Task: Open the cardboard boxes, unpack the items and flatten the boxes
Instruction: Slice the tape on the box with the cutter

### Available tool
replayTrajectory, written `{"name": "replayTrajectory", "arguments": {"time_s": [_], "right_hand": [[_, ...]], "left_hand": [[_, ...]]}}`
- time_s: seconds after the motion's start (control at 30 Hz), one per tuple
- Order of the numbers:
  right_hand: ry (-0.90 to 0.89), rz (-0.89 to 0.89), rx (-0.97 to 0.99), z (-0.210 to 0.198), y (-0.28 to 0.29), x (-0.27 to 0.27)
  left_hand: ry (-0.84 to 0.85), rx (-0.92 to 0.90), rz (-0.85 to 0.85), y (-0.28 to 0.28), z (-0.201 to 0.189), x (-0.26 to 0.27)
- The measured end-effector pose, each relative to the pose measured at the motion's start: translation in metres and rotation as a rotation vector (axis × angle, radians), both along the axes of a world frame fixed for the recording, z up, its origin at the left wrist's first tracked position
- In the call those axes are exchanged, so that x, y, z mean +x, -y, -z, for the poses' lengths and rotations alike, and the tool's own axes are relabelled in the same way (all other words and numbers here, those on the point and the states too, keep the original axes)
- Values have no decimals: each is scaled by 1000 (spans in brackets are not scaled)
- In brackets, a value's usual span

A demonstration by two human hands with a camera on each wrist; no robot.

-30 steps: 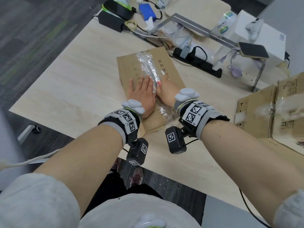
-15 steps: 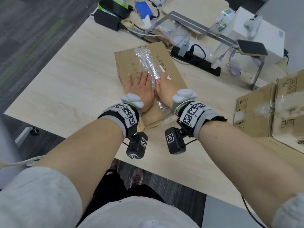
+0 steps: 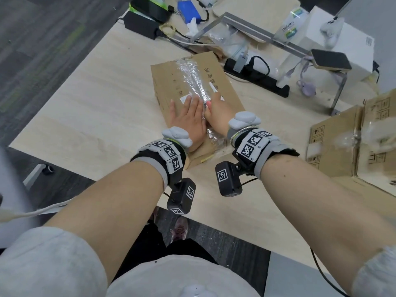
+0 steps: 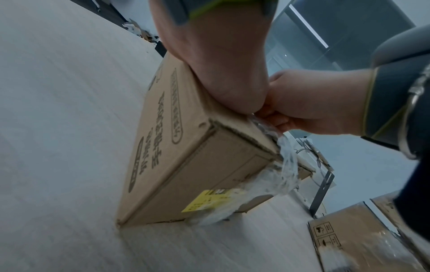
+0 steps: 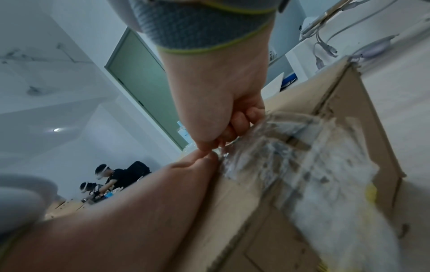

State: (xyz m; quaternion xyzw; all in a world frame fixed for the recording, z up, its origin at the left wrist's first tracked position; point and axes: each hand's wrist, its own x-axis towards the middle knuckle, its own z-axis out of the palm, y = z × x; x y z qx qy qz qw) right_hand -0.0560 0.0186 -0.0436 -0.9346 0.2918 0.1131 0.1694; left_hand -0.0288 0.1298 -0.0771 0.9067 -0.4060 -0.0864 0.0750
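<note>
A closed brown cardboard box [image 3: 171, 82] lies on the light wooden table [image 3: 85, 108], sealed along its top seam with crinkled clear tape [image 3: 194, 78]. My left hand [image 3: 188, 116] lies flat on the lid left of the seam, fingers straight. My right hand [image 3: 218, 116] sits just right of the seam. Its fingers curl tightly against the loosened tape [image 5: 291, 147], and the thumb tip is on the seam. From the left wrist, the box side [image 4: 163, 147] shows printed text, a yellow label [image 4: 209, 200] and tape [image 4: 288, 160] hanging over the near end.
More cardboard boxes [image 3: 334, 142] with torn tape stand at the right. Behind the box lie a black power strip [image 3: 257, 78], a metal frame [image 3: 267, 35], a white box [image 3: 342, 46], cables and black adapters [image 3: 141, 24]. Other people [image 5: 111, 176] work in the background.
Both hands stay on the lid beside the seam. The view has shifted slightly, and the right hand's thumb has crept a little along the tape.
</note>
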Motion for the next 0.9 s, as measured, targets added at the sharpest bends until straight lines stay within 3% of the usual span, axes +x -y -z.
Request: {"name": "replayTrajectory", "arguments": {"time_s": [0.67, 0.8, 0.9], "right_hand": [[-101, -61, -74, -16, -8, -17], [-67, -5, -114, -17, -8, -9], [-42, -5, -91, -17, -8, -6]], "left_hand": [[16, 15, -1, 1, 0, 3], [1, 67, 3, 11, -10, 13], [-32, -3, -22, 10, -11, 3]]}}
